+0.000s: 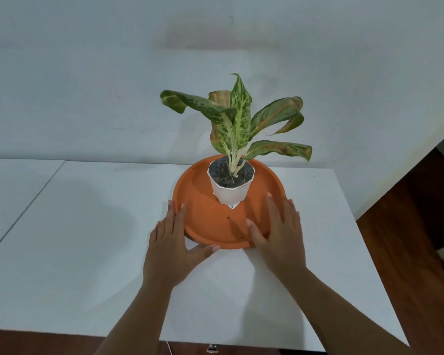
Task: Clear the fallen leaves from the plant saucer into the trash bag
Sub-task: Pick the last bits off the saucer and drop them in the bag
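The left hand (pixel 172 242) and right hand (pixel 280 234) rest flat and open on the saucer (pixel 210 221) rim, gripping nothing, so a fast push could tip the tall pot (pixel 228 194) over.

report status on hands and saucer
Both hands open: left hand flat against saucer rim, right hand laid over it. Saucer holds white pot, only dark specks, no leaves seen. No trash bag in view.

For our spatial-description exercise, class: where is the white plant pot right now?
In the head view, the white pot stands upright near the centre, in the far half of the orange saucer on the white table.
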`<action>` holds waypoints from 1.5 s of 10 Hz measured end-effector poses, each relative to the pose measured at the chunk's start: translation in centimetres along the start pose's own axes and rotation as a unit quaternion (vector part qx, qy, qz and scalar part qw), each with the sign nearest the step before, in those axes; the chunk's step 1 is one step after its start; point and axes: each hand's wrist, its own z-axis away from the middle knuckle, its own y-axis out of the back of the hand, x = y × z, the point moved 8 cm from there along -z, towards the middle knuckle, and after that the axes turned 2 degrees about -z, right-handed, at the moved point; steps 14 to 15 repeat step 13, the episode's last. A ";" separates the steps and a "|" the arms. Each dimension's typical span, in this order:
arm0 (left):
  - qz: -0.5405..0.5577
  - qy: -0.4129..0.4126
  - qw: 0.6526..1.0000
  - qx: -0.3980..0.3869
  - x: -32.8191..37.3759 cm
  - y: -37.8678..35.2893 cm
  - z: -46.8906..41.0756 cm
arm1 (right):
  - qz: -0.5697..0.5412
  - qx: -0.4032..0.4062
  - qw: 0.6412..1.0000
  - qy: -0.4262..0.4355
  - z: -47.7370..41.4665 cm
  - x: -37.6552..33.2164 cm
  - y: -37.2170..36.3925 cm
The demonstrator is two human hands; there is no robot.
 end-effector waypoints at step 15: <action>-0.088 0.007 0.996 -0.014 -3.3 1.1 5.1 | -0.345 0.052 0.936 -0.035 5.8 -5.6 22.8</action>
